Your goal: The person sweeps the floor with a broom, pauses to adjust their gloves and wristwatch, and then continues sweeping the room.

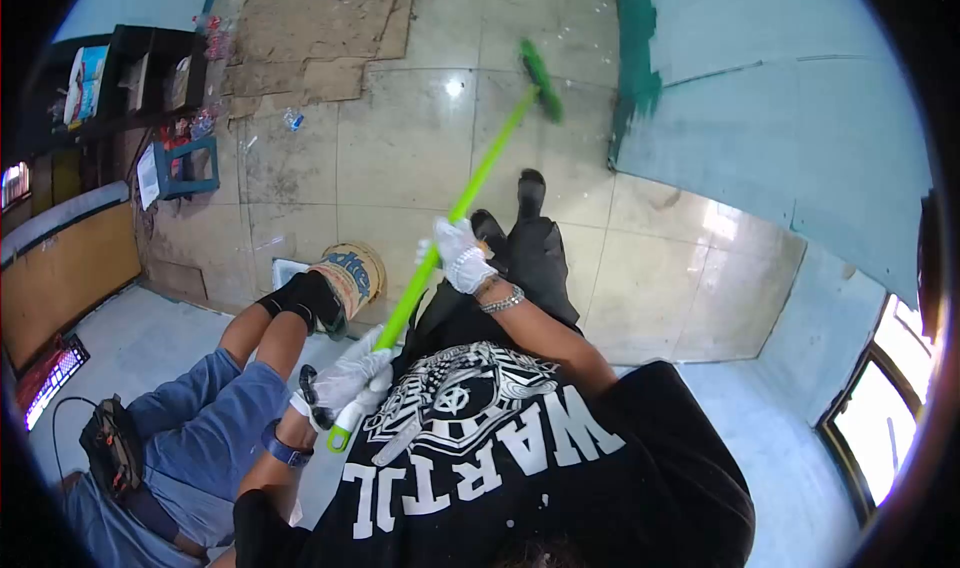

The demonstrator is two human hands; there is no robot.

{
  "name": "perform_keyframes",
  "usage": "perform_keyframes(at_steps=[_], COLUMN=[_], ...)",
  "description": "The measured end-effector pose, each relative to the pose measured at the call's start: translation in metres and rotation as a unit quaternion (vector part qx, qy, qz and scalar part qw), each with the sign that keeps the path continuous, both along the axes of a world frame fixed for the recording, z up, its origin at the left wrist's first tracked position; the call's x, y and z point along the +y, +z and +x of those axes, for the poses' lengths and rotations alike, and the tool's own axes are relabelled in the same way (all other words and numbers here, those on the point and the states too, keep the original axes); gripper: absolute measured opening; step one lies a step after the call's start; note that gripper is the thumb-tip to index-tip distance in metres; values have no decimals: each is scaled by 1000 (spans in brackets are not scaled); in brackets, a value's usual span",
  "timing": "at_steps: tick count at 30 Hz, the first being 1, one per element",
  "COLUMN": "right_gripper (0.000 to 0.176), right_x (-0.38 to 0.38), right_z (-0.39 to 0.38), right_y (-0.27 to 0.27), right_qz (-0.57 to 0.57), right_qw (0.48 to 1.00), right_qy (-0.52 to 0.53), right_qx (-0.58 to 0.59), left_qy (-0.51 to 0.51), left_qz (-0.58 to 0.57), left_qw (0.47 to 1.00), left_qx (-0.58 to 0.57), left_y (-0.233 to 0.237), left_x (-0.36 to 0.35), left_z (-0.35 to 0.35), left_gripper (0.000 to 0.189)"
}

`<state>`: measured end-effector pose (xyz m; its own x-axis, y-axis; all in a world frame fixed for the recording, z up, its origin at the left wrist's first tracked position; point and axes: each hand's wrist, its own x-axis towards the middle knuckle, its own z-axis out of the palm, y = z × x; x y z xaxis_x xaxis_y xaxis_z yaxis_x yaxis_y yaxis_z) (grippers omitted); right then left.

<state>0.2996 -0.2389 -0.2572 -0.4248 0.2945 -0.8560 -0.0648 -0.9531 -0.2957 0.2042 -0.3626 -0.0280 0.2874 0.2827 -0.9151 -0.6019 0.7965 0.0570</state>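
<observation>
A long-handled floor brush (pixel 490 158) with a bright green pole slants across the view, its green bristle head (pixel 541 80) on the tiled floor ahead of my feet. My right hand (pixel 460 255), in a white glove, is wrapped round the middle of the pole. Lower down, my left hand (pixel 350 380), also gloved in white, grips the pole close to its end, in front of my black shirt. The head is slightly blurred.
Stained floor tiles (pixel 400 158) carry flattened cardboard (pixel 300 38) and a crumpled blue-and-white wrapper (pixel 293 120). At left are a blue stool (pixel 190 168), a dark shelf (pixel 120 78), a bucket (pixel 355 268) and another person's legs (pixel 265 333). A pale blue partition (pixel 770 98) borders the right.
</observation>
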Motion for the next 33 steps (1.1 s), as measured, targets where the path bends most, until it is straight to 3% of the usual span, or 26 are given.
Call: perform_keyframes(at_steps=[1, 3, 4, 5, 9, 11, 13, 15, 17, 18, 19, 20, 21, 23, 24, 25, 27, 29, 30, 31, 33], right_gripper=[20, 20, 18, 16, 16, 20, 22, 21, 17, 16, 15, 14, 17, 23, 23, 24, 24, 30, 30, 29, 27], right_x=[11, 17, 20, 30, 13, 10, 12, 8, -6, -19, -28, -36, -53, -73, -85, -97, -78, -44, -34, -21, -31], right_z=[7, 28, 35, 31, -46, -92, -117, -112, -83, -66, -52, -40, -25, -9, -12, -11, -22, -53, -60, -70, -75], right_y=[11, -32, -53, -59, -81, -71, -67, -46, -3, 3, 11, 27, 22, 20, 11, -3, -32, -95, -124, -112, -82], right_qz=[-8, -46, -4, -29, -92, -63, -102, -82, -93, -120, -157, -213, -265, -302, -275, -247, -61, -82, -16, -59, -47], right_qw=[1000, 997, 997, 999, 993, 992, 981, 977, 973, 953, 949, 945, 918, 912, 936, 951, 973, 980, 979, 979, 977], right_qy=[-10, -56, -70, -34, -38, -3, 22, 51, 73, 66, 101, 128, 134, 193, 192, 186, 218, 178, 195, 185, 184], right_qx=[-27, 14, 26, -12, 64, 111, 162, 189, 197, 271, 255, 212, 262, 198, 109, 17, 56, 12, 60, 59, 101], left_qy=[30, 92, 99, 143, 69, 39, 28, 3, 92, 178, 261, 264, 267, 150, 4, -40, -153, -15, -17, -6, 130], left_qz=[13, 35, 36, -11, -9, -24, -21, -3, 44, 34, 25, -14, -53, -91, -95, -26, 56, -25, -19, -4, 11], left_qw=[999, 993, 986, 981, 997, 994, 985, 978, 985, 979, 963, 963, 962, 979, 982, 962, 889, 949, 943, 941, 958], left_qx=[-22, -68, -126, -133, 23, 97, 170, 209, 137, 98, 55, 45, 34, 103, 163, 268, 428, 313, 332, 338, 254], left_y=[-2, -11, -25, -34, -17, -16, -9, 12, 25, 35, 48, 60, 69, 84, 75, 48, -7, -55, -58, -61, -40], left_x=[2, 5, 2, 7, 21, 12, 10, -4, -41, -59, -77, -98, -111, -100, -99, -105, -95, -49, -30, -30, -52], left_z=[0, 4, -1, -6, -31, -38, -28, -13, 0, 7, 15, 24, 29, 39, 45, 57, 68, 65, 60, 59, 61], left_gripper=[45, 44, 41, 40, 40, 46, 52, 55, 57, 58, 59, 60, 60, 62, 62, 62, 62, 68, 71, 70, 70])
